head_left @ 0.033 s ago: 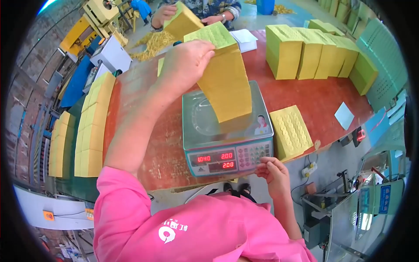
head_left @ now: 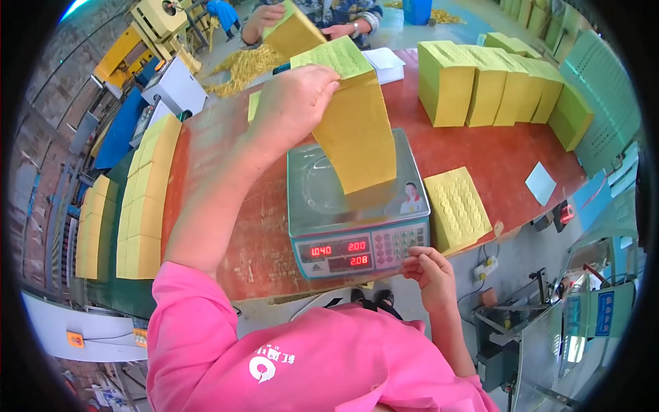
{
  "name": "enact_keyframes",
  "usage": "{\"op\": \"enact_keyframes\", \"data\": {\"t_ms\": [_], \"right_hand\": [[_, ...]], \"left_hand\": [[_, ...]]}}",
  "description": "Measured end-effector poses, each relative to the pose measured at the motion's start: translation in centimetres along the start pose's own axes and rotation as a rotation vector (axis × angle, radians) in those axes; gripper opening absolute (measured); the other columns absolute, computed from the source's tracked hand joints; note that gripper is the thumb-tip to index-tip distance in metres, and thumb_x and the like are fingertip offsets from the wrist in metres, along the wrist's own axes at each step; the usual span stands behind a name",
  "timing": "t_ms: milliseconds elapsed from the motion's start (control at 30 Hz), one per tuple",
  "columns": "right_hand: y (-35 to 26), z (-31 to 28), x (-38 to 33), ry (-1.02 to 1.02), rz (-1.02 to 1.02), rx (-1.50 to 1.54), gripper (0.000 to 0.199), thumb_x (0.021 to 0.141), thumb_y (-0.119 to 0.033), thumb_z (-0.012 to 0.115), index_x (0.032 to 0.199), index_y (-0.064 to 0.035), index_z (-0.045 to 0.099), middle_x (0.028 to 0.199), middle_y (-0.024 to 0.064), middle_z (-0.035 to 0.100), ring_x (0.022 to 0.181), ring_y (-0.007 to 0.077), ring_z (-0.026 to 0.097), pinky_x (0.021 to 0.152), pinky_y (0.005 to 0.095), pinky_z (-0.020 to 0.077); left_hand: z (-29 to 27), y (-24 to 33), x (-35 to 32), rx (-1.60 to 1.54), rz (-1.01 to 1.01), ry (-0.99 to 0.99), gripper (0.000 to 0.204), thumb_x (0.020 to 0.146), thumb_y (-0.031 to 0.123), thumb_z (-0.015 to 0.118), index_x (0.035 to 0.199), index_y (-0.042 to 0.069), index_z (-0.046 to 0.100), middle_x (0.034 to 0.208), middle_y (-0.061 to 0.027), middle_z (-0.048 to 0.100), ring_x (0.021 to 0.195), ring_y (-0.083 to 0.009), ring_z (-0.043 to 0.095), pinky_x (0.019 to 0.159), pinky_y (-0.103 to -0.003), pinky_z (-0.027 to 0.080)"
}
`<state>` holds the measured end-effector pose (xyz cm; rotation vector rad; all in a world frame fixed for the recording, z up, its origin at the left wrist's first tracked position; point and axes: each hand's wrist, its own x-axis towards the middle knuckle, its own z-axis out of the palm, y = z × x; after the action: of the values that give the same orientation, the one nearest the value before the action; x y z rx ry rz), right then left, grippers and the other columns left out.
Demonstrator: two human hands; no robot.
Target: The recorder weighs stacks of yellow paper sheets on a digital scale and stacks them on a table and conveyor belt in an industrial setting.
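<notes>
A tall stack of yellow paper with an embossed top leans on the metal pan of a digital scale. My left hand grips its upper edge, fingers bent over the top and thumb side toward me. At the scale's lower right corner, beside the keypad, hovers my right hand; its fingers are loosely bent and apart, with nothing visible in them. Red digits glow on the scale's display. Just right of the scale lies another embossed yellow paper stack.
Several yellow stacks stand at the far right of the red table; more yellow blocks line the left. Across the table a person's hands hold another yellow stack. A pale sheet lies near the right edge.
The last digit on the scale's lower display has changed. The stack held by the person opposite has shifted slightly up. My hands look almost still.
</notes>
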<state>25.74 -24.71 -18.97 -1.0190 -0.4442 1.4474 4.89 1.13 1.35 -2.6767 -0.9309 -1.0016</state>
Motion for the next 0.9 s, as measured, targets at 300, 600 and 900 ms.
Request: {"op": "enact_keyframes", "data": {"t_ms": [300,600,900], "right_hand": [[-8.1,6.5,1.9,-0.219,-0.207,-0.236,0.026,0.097,-0.012,0.049,0.114,0.0032,0.062,0.096,0.0109,0.067,0.086,0.0202,0.066,0.079,0.0339,0.0520],[-15.4,12.5,4.0,-0.212,-0.168,-0.041,0.044,0.095,-0.029,0.056,0.130,-0.0033,0.053,0.118,0.0075,0.064,0.105,0.0179,0.061,0.085,0.0345,0.0486],[-20.0,-10.1,8.7,0.123,-0.491,-0.373,0.040,0.093,-0.010,0.053,0.131,0.0008,0.050,0.121,0.0076,0.061,0.110,0.0161,0.057,0.099,0.0310,0.0418]], "left_hand": [[-1.3,0.4,-0.4,-0.094,-0.091,0.263,0.016,0.092,0.010,0.060,0.101,0.000,0.067,0.096,-0.0165,0.069,0.087,-0.0321,0.067,0.075,-0.037,0.052],[-1.0,10.6,-6.4,0.083,0.423,0.175,0.021,0.085,0.014,0.068,0.102,0.002,0.067,0.110,-0.0140,0.067,0.103,-0.0303,0.065,0.091,-0.047,0.050],[0.9,12.5,-10.1,-0.043,-0.081,-0.026,0.060,0.089,0.026,0.067,0.140,0.001,0.046,0.146,-0.0197,0.043,0.131,-0.0350,0.047,0.107,-0.047,0.040]]}}
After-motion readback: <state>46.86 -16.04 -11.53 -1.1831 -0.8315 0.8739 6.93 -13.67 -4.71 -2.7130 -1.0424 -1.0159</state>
